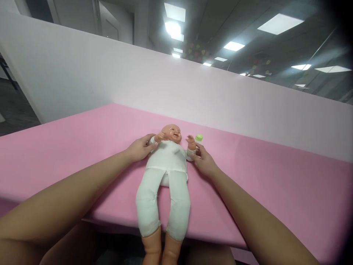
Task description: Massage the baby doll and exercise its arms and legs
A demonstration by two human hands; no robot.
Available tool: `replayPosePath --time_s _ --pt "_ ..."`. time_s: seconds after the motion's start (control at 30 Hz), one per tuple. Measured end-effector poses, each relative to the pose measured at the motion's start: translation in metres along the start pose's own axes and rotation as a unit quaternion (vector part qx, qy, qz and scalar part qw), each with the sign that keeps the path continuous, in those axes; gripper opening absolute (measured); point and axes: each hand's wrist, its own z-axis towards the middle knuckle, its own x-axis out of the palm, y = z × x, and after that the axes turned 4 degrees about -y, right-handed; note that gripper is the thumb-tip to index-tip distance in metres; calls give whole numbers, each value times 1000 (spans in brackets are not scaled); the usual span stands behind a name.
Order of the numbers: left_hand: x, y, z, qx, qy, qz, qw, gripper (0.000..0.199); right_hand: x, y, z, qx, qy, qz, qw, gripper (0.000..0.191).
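Note:
A baby doll (167, 156) with a white cloth body lies on its back on a pink table (91, 147), its head at the far end. Its lower legs hang past the near edge. My left hand (141, 148) is closed around the doll's arm on the left, just below the doll's small hand. On the other side, my right hand (203, 161) grips the other arm near the wrist, thumb on the white sleeve. Some fingertips of both hands are hidden behind the doll's arms.
A small light-green object (199, 137) lies on the table just beyond my right hand; its kind is unclear. Along the table's back edge rises a white panel (154, 84). Ceiling lights (280, 24) and a door (109, 22) show beyond it.

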Motion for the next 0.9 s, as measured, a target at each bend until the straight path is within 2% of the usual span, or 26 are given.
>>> replayPosePath --time_s 0.07,0.13,0.23,0.3,0.4,0.5,0.63,0.77,0.83,0.9 --pt "-3 11 5 -59 -24 -38 997 61 -7 -8 8 48 -29 100 993 54" --pt "-5 22 12 -110 -78 -87 987 55 -14 -13 14 108 -73 173 976 48" --pt "-7 35 22 -188 -150 -193 951 43 -23 -15 19 180 -107 225 952 44" --pt "-9 41 27 -219 -167 -233 933 40 -28 -17 20 208 -108 213 948 40" --pt "-14 49 30 -268 -207 -207 918 52 -32 -20 21 228 -104 155 956 39" --pt "-22 56 29 -307 -245 -162 905 63 -37 -26 20 235 -121 112 958 57" --pt "-35 60 26 -301 -214 -8 929 73 -45 -37 20 245 -154 49 956 91" --pt "-43 56 25 -283 -156 130 937 75 -52 -49 21 206 -161 -68 963 90" --pt "-43 55 24 -276 -144 137 940 77 -53 -54 22 171 -156 -133 964 88" --pt "-41 55 23 -272 -151 107 944 78 -52 -57 22 157 -151 -148 965 89"
